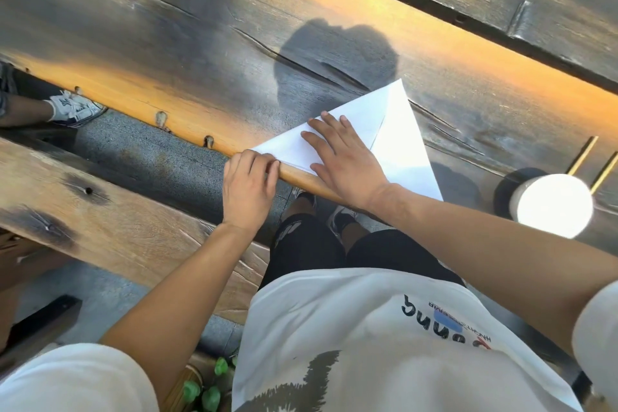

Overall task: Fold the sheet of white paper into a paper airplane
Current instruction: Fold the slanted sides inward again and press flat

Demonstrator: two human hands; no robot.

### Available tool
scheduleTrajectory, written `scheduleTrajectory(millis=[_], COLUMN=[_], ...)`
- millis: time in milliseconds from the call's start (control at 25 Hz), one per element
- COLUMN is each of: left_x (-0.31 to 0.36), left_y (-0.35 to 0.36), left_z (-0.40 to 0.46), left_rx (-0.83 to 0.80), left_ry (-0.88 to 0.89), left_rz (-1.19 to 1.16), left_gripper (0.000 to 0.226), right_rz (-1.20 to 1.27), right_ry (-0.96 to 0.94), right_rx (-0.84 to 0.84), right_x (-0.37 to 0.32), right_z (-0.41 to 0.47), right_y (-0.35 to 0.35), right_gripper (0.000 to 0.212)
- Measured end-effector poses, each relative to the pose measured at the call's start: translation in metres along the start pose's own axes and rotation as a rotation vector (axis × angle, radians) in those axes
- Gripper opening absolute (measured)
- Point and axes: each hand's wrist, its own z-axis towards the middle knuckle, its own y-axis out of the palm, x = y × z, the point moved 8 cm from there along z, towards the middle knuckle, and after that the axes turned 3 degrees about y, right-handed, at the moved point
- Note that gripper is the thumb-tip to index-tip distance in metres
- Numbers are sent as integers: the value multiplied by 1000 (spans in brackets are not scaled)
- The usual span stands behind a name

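Paper (398, 140): one white sheet, already folded to a triangle, lying at the near edge of the wooden table (167, 27). Right hand (344, 160) flat on it, fingers straight and spread. Left hand (247, 184) at the sheet's left corner, fingers curled on the paper's edge; exact grip hard to make out. One white cup (551, 207), two sticks (583, 155), cut short by the cup.

A white T-shirt (368, 328) with short sleeves, printed across the chest in black lettering (upside down from here, with a small blue patch over part of it), and a brushy grey-brown graphic lower down. Black knee-length shorts (334, 244) with white marks on one leg. Both forearms bare, no watch or rings showing.
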Motion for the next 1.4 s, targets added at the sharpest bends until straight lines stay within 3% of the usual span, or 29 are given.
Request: scheduleTrajectory(millis=[440,760,840,920,1000,1200,1400], left_x=[-25,-36,-24,9,40,41,39], left_y=[5,2,-9,-9,11,55,64], left_z=[11,14,20,28,25,8,6], left_rx=[36,31,59,60,-72,-360,-438], left_ry=[-156,-467,-389,-117,94,47,77], left_rz=[-32,-174,-86,-34,-18,116,206], left_gripper=[18,20,21,27,42,71,80], right_rz=[-100,-152,-151,-118,-66,-87,-154], right_ry=[-14,-22,-16,-12,-29,1,-63], right_rx=[-57,-98,-99,-75,-60,-64,-93], right_x=[2,5,5,3,-3,9,39], right_z=[1,-5,-5,-3,0,5,3], right_y=[10,19,19,14,10,9,11], right_gripper=[55,59,59,60,60,62,65])
